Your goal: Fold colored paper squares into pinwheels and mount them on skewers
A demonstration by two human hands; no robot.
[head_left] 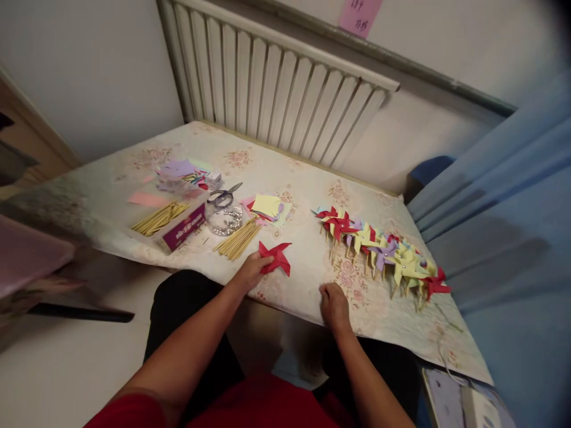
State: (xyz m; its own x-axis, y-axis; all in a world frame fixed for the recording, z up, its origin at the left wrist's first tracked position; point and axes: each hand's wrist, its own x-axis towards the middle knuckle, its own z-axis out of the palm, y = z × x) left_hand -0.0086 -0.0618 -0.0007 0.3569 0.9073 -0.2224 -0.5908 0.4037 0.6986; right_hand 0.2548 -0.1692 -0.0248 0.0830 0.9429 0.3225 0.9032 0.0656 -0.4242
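Note:
My left hand point(250, 270) pinches the edge of a red paper pinwheel head point(276, 257) that lies on the flowered table point(307, 267). My right hand point(333, 304) rests near the table's front edge with its fingers curled in; what it holds, if anything, is hidden. A loose bundle of wooden sticks point(238, 239) lies just left of the red pinwheel. To the right runs a row of several finished pinwheels on sticks point(383, 249), red, yellow and purple.
A clear box of sticks with a purple label point(172, 223) stands at the left, beside scissors point(224, 196), a small clear dish point(224, 221) and coloured paper squares point(266, 206). A radiator point(276, 83) stands behind the table and blue fabric point(504, 226) to the right.

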